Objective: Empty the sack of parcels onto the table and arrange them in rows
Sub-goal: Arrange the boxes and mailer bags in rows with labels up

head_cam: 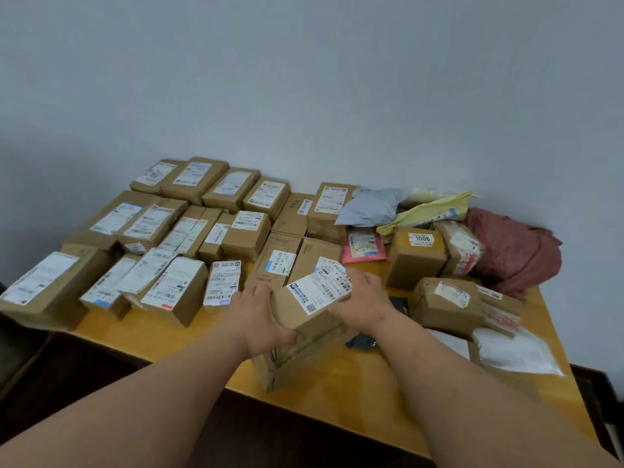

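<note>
Both hands lift one cardboard parcel over the tabletop's near edge.
The parcel [312,300] is gripped by the left hand [261,320] and right hand [363,304], fingers curled round its ends, above another box [297,361]. Rows of parcels [175,231] fill the left side; the red sack [516,251] lies crumpled at the far right corner.

— Label print on the held box [312,298]? Too small and blurred to read.
— Fingers [341,314] of the right hand? Partly hidden behind that box.
— Under the held box? A second carton [297,361], mostly covered.
— Right of the held box? A dark flat thing [363,341], largely hidden, cannot tell what.
— Tabletop [371,400]? Far side buried under parcels.
</note>
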### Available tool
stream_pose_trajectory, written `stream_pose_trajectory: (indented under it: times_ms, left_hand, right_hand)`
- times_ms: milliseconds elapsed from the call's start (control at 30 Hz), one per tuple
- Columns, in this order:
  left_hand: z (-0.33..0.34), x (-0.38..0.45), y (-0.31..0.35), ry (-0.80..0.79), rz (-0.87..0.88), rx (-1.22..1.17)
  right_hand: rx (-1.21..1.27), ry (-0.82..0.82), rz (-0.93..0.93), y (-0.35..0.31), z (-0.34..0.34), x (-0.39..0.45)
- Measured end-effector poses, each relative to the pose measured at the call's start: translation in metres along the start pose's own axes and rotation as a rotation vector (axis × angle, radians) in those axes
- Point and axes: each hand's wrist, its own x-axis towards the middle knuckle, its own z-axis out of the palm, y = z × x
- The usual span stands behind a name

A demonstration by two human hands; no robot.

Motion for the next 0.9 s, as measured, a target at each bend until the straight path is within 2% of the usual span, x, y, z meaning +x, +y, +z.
stream_pose_trajectory:
  times_ms: [167, 367, 500, 767, 900]
  left_hand:
    - [-0.008, -0.019, -0.048, 0.003, -0.028, -0.002]
    - [-0.030, -0.042, -0.117, -0.029, -0.114, -0.044]
    - [-0.046, -0.054, -0.154, -0.033, -0.145, -0.066]
    - [-0.082, -0.052, -0.238, 0.002, -0.173, 0.019]
    - [-0.096, -0.030, -0.271, 0.016, -0.127, 0.061]
  right_hand:
    - [-0.085, -0.071, 0.000, -0.026, 0.029, 0.007]
    - [-0.417, -0.247, -0.129, -0.072, 0.065, 0.006]
    - [-0.549, -0.332, -0.180, -0.102, 0.093, 0.008]
    - [-0.525, -0.288, -0.309, -0.174, 0.146, 0.013]
    - [-0.516, -0.259, -0.327, -0.198, 0.166, 0.024]
